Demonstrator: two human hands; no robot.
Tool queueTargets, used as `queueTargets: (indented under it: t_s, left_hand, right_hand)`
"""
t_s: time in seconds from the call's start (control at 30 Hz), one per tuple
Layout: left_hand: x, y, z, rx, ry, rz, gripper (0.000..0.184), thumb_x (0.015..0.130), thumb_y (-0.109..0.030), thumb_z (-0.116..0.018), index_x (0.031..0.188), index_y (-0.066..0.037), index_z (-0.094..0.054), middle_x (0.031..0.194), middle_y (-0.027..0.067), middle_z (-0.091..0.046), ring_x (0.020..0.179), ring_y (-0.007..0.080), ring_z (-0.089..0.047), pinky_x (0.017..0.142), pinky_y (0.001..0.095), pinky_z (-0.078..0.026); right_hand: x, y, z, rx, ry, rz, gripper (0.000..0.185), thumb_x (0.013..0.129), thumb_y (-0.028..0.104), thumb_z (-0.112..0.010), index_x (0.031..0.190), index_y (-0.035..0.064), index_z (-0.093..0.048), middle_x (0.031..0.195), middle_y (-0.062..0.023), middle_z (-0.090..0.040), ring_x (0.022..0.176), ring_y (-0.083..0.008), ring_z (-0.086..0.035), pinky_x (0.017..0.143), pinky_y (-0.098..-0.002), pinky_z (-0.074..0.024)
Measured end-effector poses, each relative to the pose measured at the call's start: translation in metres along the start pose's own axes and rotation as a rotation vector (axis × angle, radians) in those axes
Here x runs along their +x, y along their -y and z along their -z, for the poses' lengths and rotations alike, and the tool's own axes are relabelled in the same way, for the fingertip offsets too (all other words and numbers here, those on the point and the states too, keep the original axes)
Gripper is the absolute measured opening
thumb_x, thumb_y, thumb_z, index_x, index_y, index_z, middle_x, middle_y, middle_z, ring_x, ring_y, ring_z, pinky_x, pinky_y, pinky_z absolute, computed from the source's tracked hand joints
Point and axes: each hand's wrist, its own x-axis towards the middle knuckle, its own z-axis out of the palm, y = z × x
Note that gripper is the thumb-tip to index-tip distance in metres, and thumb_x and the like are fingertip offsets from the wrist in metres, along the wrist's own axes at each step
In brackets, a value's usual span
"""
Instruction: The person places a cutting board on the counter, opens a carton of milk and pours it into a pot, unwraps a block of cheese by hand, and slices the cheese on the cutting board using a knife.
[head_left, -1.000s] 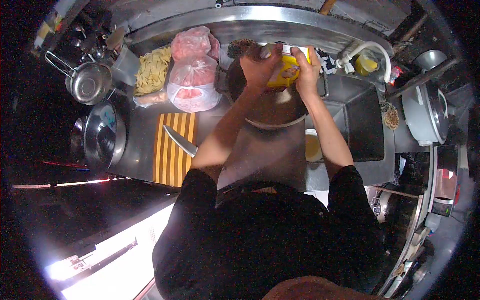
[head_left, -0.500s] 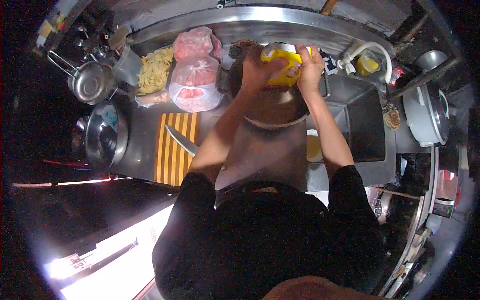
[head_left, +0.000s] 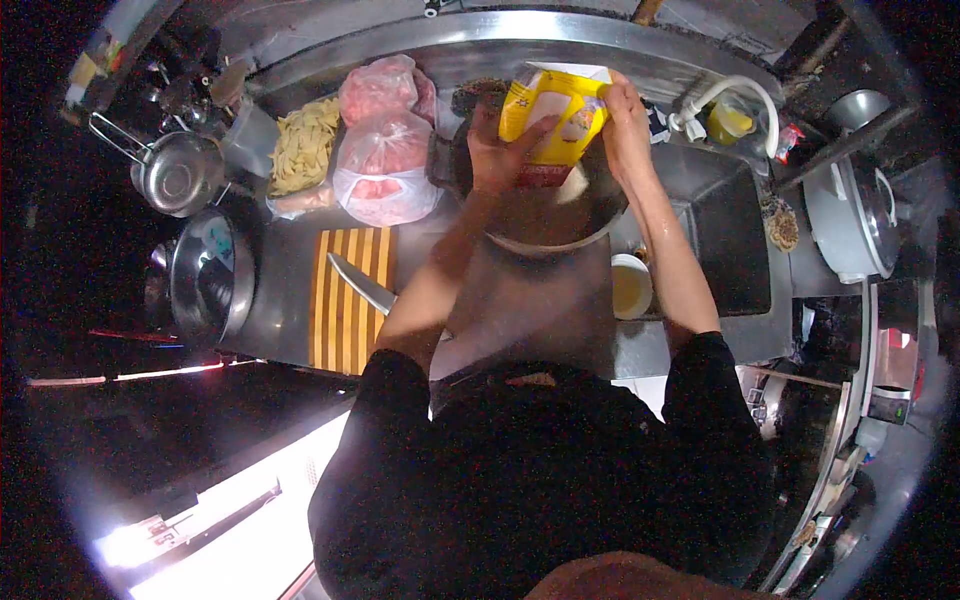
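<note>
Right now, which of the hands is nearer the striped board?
Left. The left hand holds the yellow package, ahead and right of the striped board; the right hand, at the package's other side, is farther right.

The left hand [head_left: 500, 150] is now lower, at the left side of the yellow packet [head_left: 571, 115], and the right hand [head_left: 628, 125] is a little more to the right. So much more of the packet's front shows, also its red lower part [head_left: 545, 176]. The right forearm [head_left: 668, 235] now hides less of the white bowl [head_left: 630, 288].
</note>
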Motion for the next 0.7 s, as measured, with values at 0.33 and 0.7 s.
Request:
queueTargets:
  t_s: [0.33,0.7]
  left_hand:
    - [-0.003,0.015,-0.020,-0.159,-0.071,0.067,0.046,0.068,-0.007,-0.079,0.099,0.006,-0.049,0.086,0.0103,-0.063,0.076,0.0154,-0.061,0.066,0.0275,-0.052]
    - [-0.001,0.068,-0.017,0.230,-0.096,-0.258,0.034,0.067,-0.030,-0.079,0.074,0.000,-0.065,0.072,0.0125,-0.057,0.062,0.0239,-0.057,0.055,0.0351,-0.047]
  right_hand:
    - [-0.013,-0.049,-0.009,0.260,-0.470,-0.237,0.057,0.094,0.055,-0.025,0.122,0.0090,-0.046,0.114,-0.0055,-0.055,0.101,-0.0207,-0.055,0.087,-0.0356,-0.0434]
    - [0.014,-0.103,0.008,0.368,-0.655,-0.095,0.048,0.093,0.046,-0.030,0.105,0.0063,-0.055,0.096,-0.0073,-0.060,0.081,-0.0212,-0.061,0.072,-0.0333,-0.0483]
